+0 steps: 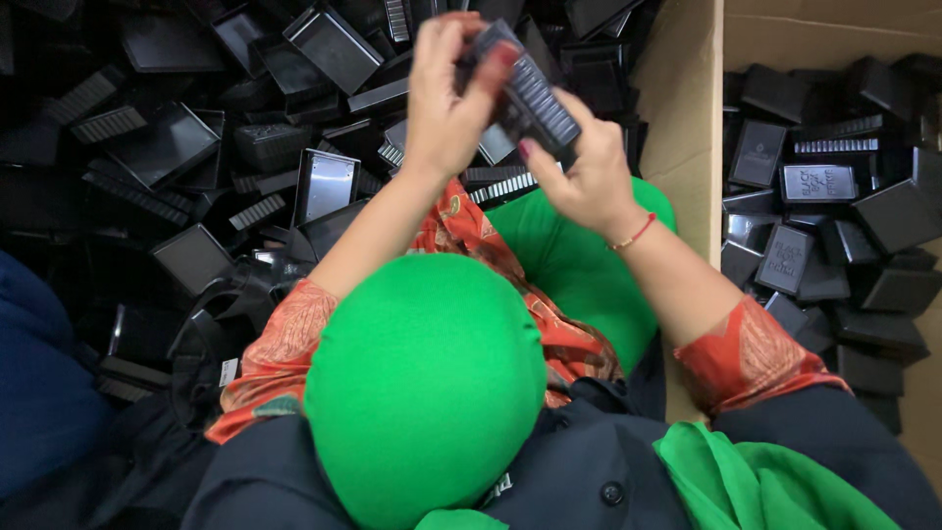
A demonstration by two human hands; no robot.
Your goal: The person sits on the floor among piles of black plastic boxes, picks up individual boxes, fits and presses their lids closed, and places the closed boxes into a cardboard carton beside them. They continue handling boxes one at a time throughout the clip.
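Observation:
Both my hands are raised over a heap of black plastic parts and hold one black rectangular piece (535, 98) with a ribbed side between them. My left hand (442, 93) grips its upper left end, fingers curled over the top. My right hand (586, 172) supports it from below and to the right, with a thin red bracelet on the wrist. The piece is tilted, its ribbed face turned up and to the right.
A deep pile of black plastic trays and ribbed lids (196, 147) fills the left. On the right, a cardboard box (677, 118) holds more black box parts (834, 196). A green head covering (422, 383) and blue cloth (39, 383) lie below.

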